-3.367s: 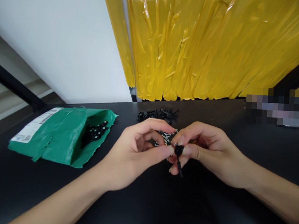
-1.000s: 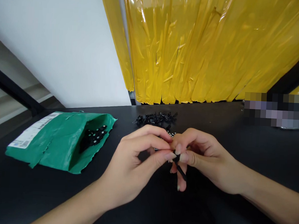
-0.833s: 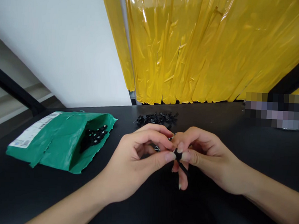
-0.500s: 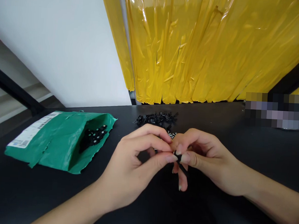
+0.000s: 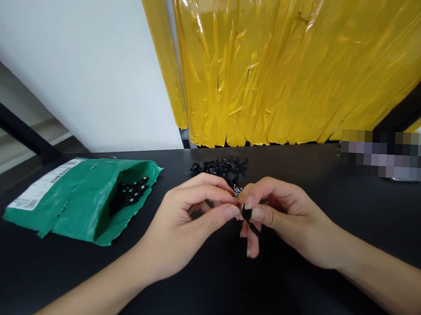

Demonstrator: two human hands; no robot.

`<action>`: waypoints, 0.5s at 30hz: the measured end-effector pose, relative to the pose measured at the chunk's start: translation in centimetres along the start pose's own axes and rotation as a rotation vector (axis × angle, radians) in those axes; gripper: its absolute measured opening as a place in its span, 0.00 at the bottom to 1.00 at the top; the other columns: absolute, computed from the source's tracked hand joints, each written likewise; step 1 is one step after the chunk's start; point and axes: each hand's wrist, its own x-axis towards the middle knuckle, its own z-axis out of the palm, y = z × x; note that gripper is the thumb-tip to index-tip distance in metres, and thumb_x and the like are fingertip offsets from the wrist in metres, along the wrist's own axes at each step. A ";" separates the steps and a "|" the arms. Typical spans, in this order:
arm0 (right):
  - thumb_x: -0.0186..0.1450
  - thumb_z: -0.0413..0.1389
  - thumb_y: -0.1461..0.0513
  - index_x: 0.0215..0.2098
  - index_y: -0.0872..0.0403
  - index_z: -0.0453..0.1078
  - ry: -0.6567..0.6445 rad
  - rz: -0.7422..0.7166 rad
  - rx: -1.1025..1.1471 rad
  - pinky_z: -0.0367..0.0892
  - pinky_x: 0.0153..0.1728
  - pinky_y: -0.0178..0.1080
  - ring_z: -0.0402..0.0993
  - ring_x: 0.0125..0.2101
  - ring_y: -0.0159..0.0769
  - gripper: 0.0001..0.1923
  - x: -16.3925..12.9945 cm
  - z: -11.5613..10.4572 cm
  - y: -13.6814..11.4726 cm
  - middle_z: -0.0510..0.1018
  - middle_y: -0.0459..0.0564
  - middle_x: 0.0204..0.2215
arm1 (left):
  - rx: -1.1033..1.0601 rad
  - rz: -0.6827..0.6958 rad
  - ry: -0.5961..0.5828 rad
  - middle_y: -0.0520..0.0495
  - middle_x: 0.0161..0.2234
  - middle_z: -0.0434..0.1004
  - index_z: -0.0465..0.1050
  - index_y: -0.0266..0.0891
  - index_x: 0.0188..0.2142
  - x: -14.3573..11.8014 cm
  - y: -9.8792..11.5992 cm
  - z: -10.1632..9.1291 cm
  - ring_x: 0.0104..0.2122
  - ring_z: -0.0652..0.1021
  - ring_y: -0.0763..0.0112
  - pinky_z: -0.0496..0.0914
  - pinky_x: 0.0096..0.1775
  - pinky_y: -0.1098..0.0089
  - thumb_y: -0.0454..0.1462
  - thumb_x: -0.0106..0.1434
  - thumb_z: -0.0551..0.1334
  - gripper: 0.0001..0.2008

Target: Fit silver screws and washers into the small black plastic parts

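Observation:
My left hand (image 5: 188,222) and my right hand (image 5: 285,218) meet fingertip to fingertip above the black table (image 5: 204,279). Between them is a small black plastic part (image 5: 247,217) with a thin stem pointing down and right. My right thumb and forefinger pinch it, and my left thumb and forefinger press on its top from the left. Just behind my fingers lie several tiny silver screws (image 5: 236,191), mostly hidden by the hands.
A torn green mailer bag (image 5: 74,192) with a white label lies at the left, with several black parts (image 5: 129,194) inside its mouth. A loose heap of black parts (image 5: 219,166) sits behind my hands. Yellow plastic sheeting (image 5: 289,67) hangs at the back.
My hands stay pinched on the black part, shifting slightly up and left. The part's stem has tilted from near vertical to slanting down and right since the earliest frame.

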 end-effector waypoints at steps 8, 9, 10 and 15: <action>0.71 0.63 0.62 0.40 0.54 0.75 -0.018 0.002 -0.003 0.74 0.36 0.33 0.84 0.28 0.29 0.04 0.2 0.3 0.3 0.80 0.42 0.31 | 0.001 0.011 0.003 0.49 0.42 0.78 0.83 0.41 0.32 -0.2 0.3 0.3 0.38 0.81 0.73 0.76 0.37 0.76 0.33 0.64 0.70 0.03; 0.71 0.63 0.62 0.40 0.54 0.75 -0.017 0.001 -0.003 0.74 0.36 0.33 0.84 0.28 0.28 0.04 0.2 0.3 0.3 0.79 0.42 0.30 | -0.079 -0.033 -0.013 0.49 0.43 0.77 0.82 0.41 0.32 -0.1 0.3 0.3 0.37 0.81 0.74 0.77 0.37 0.76 0.33 0.63 0.71 0.03; 0.71 0.63 0.61 0.39 0.54 0.75 -0.015 0.000 -0.002 0.74 0.37 0.33 0.84 0.28 0.28 0.04 0.2 0.4 0.2 0.79 0.41 0.30 | -0.156 -0.071 -0.023 0.49 0.44 0.76 0.82 0.41 0.32 0.0 0.3 0.3 0.37 0.81 0.74 0.77 0.36 0.76 0.33 0.62 0.72 0.02; 0.71 0.63 0.62 0.39 0.54 0.75 -0.013 -0.018 0.004 0.74 0.37 0.35 0.84 0.28 0.29 0.03 0.1 0.4 0.2 0.79 0.42 0.30 | -0.073 -0.032 0.001 0.47 0.43 0.78 0.83 0.40 0.35 0.0 0.2 0.3 0.38 0.80 0.73 0.76 0.35 0.77 0.35 0.64 0.70 0.01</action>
